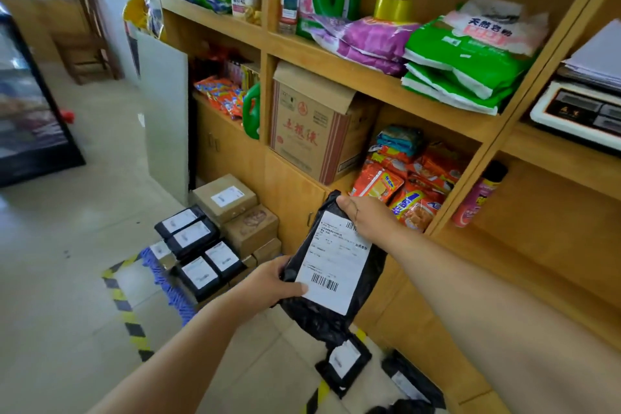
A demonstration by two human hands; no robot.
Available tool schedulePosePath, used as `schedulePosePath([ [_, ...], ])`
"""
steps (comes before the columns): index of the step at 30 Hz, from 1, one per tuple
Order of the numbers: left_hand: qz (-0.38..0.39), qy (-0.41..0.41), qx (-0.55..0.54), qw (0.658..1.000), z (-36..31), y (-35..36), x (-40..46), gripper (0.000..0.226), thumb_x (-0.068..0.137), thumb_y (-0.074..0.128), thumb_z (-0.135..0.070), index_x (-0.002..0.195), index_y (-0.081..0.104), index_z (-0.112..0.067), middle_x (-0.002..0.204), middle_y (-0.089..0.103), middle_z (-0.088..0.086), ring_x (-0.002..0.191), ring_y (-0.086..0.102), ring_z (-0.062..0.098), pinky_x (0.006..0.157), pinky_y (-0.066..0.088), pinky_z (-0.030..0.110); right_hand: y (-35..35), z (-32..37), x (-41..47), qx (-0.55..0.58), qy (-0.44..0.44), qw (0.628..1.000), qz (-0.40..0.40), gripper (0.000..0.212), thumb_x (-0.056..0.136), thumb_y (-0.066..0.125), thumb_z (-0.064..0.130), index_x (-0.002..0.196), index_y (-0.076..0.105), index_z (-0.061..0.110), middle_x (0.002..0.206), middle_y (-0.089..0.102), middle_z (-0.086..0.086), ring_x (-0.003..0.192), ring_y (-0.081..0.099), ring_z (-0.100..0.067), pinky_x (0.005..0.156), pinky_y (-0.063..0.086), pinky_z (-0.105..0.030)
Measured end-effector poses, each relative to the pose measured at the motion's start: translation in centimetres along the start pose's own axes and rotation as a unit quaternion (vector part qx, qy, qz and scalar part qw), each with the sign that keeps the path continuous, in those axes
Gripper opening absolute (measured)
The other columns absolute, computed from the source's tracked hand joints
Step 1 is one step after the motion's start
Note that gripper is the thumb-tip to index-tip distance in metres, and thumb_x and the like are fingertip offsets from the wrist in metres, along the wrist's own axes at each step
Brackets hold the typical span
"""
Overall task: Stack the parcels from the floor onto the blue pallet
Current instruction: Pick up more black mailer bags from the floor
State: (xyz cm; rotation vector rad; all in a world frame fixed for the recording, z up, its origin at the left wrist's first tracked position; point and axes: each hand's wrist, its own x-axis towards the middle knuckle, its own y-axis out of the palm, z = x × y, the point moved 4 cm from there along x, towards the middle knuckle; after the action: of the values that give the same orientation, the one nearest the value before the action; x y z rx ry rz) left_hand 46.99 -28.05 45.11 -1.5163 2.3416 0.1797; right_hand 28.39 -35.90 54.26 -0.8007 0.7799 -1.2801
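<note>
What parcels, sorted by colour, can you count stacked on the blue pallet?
Black plastic-wrapped parcels: 4
Brown cardboard boxes: at least 3, others partly hidden
Total: at least 7

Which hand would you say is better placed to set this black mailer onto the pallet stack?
Left, probably. The left hand grips the black mailer on its edge nearest the blue pallet; the right hand pinches the far top corner, beside the shelves.

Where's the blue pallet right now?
Head view, lower left of centre: the blue pallet lies on the floor against the wooden shelf unit, mostly hidden under stacked parcels, with striped floor tape along its near edge.
</note>
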Motion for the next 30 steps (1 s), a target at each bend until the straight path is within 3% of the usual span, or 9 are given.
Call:
schedulePosePath([
  [3, 0.008, -0.015, 0.003, 1.0, 1.1, -4.3, -1.7, 0.029, 0.082, 0.072, -0.016, 0.107, 0.06, -0.025, 0.097, 0.07, -0.013, 0.078, 0.068, -0.002, 0.063, 0.051, 0.013, 2.3, 4.0, 0.9, -0.034, 0.004, 0.999, -0.006, 0.045, 0.099, 0.032, 0.049, 0.064, 0.043, 0.024, 0.075, 0.053, -0.002, 0.083, 0.054, -0.028, 0.068, 0.036, -0.034],
  [6, 0.022, -0.035, 0.001, 0.999, 2.3, -7.8, -2.5, 0.04, 0.078, 0.075, -0.022, 0.116, 0.061, -0.02, 0.106, 0.072, -0.004, 0.094, 0.069, 0.013, 0.082, 0.056, 0.029, 4.4, 7.4, 1.4, -0.036, 0.005, 0.999, -0.022, 0.047, 0.099, 0.033, 0.049, 0.071, 0.056, 0.018, 0.077, 0.059, -0.005, 0.081, 0.057, -0.028, 0.065, 0.038, -0.037],
  [9, 0.021, -0.051, -0.002, 0.999, 3.6, -11.0, -2.8, 0.044, 0.073, 0.075, -0.029, 0.115, 0.062, -0.021, 0.106, 0.073, -0.001, 0.101, 0.067, 0.026, 0.094, 0.051, 0.047, 5.8, 9.1, 1.7, 0.021, 0.015, 0.996, -0.085, 0.05, 0.097, 0.034, 0.05, 0.111, 0.066, 0.015, 0.108, 0.067, -0.006, 0.102, 0.06, -0.026, 0.082, 0.045, -0.036],
  [12, -0.013, -0.081, -0.029, 0.996, 5.4, -14.0, -2.5, 0.05, 0.068, 0.078, -0.037, 0.112, 0.06, -0.026, 0.105, 0.072, 0.01, 0.102, 0.063, 0.042, 0.094, 0.045, 0.055, 7.8, 9.3, 2.4, 0.085, 0.067, 0.989, -0.104, 0.07, 0.091, 0.039, 0.061, 0.146, 0.032, 0.019, 0.147, 0.041, -0.003, 0.134, 0.04, -0.022, 0.106, 0.037, -0.041],
  [16, -0.04, -0.097, -0.104, 0.989, 6.6, -17.1, -1.9, 0.046, 0.074, 0.078, -0.028, 0.115, 0.059, -0.021, 0.104, 0.072, 0.009, 0.104, 0.063, 0.042, 0.096, 0.047, 0.055, 12.3, 9.7, 3.8, 0.156, 0.151, 0.975, -0.055, 0.091, 0.088, 0.05, 0.056, 0.152, 0.001, 0.013, 0.16, 0.006, -0.005, 0.147, 0.01, -0.024, 0.118, 0.017, -0.041],
  [19, -0.066, -0.11, -0.188, 0.974, 7.5, -18.8, -0.7, 0.033, 0.086, 0.068, -0.01, 0.117, 0.057, -0.015, 0.106, 0.071, 0.007, 0.096, 0.069, 0.029, 0.088, 0.055, 0.046, 16.2, 10.5, 4.9, 0.242, 0.17, 0.955, -0.013, 0.087, 0.089, 0.056, 0.049, 0.15, 0.008, 0.009, 0.156, 0.02, -0.007, 0.142, 0.025, -0.025, 0.113, 0.027, -0.039],
  [22, -0.09, -0.118, -0.253, 0.956, 7.8, -20.7, 1.2, 0.035, 0.087, 0.066, -0.009, 0.119, 0.055, -0.016, 0.109, 0.069, 0.009, 0.096, 0.068, 0.029, 0.077, 0.058, 0.04, 19.5, 11.9, 6.9, 0.317, 0.158, 0.935, 0.028, 0.067, 0.087, 0.063, 0.041, 0.139, 0.032, 0.014, 0.137, 0.05, -0.003, 0.116, 0.052, -0.019, 0.094, 0.044, -0.032],
  [27, -0.13, -0.119, -0.224, 0.959, 6.9, -26.0, 5.0, 0.039, 0.087, 0.066, -0.015, 0.123, 0.052, -0.019, 0.11, 0.067, 0.004, 0.086, 0.066, 0.02, 0.065, 0.058, 0.036, 20.9, 14.7, 13.1, 0.354, 0.103, 0.929, 0.043, 0.048, 0.079, 0.076, 0.028, 0.116, 0.046, 0.023, 0.108, 0.06, 0.01, 0.095, 0.059, -0.008, 0.075, 0.05, -0.021],
  [30, -0.13, -0.122, -0.193, 0.965, 6.1, -30.3, 7.8, 0.039, 0.087, 0.067, -0.016, 0.124, 0.054, -0.017, 0.11, 0.067, 0.002, 0.094, 0.064, 0.02, 0.072, 0.054, 0.032, 21.4, 15.7, 18.1, 0.358, 0.08, 0.927, 0.08, 0.063, 0.076, 0.079, 0.022, 0.127, 0.043, 0.016, 0.118, 0.059, 0.003, 0.099, 0.059, -0.009, 0.071, 0.049, -0.012],
])
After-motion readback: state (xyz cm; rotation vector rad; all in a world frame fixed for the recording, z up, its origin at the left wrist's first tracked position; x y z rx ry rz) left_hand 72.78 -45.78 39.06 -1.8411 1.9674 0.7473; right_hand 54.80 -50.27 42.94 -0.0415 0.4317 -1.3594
